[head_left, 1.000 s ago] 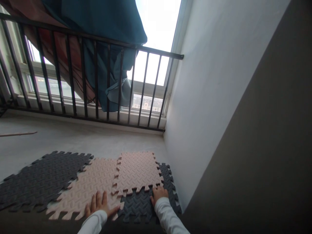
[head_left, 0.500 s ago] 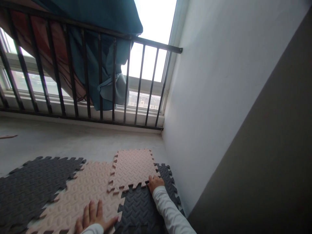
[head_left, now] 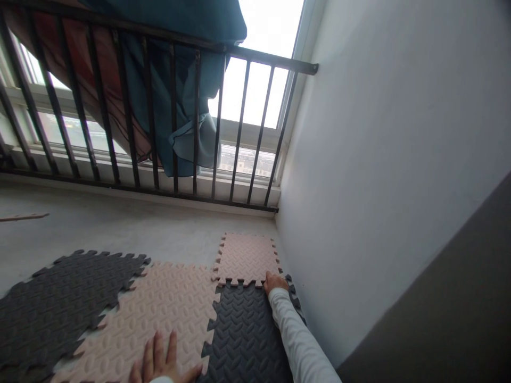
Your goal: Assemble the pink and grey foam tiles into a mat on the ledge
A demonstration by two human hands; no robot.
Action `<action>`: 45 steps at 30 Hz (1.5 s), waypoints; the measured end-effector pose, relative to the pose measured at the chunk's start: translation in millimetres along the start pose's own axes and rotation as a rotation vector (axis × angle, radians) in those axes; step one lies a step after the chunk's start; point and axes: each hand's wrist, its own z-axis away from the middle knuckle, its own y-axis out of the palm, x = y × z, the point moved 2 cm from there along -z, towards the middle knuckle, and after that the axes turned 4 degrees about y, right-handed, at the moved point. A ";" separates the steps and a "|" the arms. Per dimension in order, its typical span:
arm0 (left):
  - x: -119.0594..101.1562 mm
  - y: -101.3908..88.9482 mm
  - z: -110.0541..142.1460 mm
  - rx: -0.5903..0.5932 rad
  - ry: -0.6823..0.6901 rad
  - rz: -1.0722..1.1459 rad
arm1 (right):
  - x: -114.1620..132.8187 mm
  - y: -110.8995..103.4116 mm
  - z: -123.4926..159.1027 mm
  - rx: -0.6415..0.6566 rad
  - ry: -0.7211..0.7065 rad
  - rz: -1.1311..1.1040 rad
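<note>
My right hand (head_left: 276,282) has its fingers closed on the near right corner of a small pink foam mat tile (head_left: 248,258) with toothed edges. That tile lies beyond a dark grey foam mat (head_left: 245,330), its near teeth at the mat's far edge; whether they interlock I cannot tell. My left hand (head_left: 163,359) rests flat with fingers spread on a larger pink foam mat (head_left: 159,303), left of the dark grey one. Part of the dark mat's right side is hidden by my right sleeve.
Another dark foam mat (head_left: 75,303) lies at the left. A white wall (head_left: 359,159) rises close on the right. Black railing (head_left: 159,189) runs before the window, with a blue and red cloth (head_left: 136,96) hanging behind its bars. A thin stick (head_left: 24,217) lies on the grey floor.
The small pink tile moved right and away with my right hand, off the larger pink mat and most of the dark mat. My left hand stays flat on its mat. The view shifted slightly.
</note>
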 end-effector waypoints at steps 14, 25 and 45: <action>0.2 -8.4 7.4 0.017 0.013 0.006 | -10.7 -0.7 -45.9 0.070 0.078 0.016; 1.9 -7.4 7.8 -0.005 0.026 0.013 | -18.9 4.1 -47.3 0.066 0.063 0.002; 3.3 -9.4 7.1 0.027 0.035 -0.015 | -20.0 -2.7 -39.4 0.073 0.009 0.011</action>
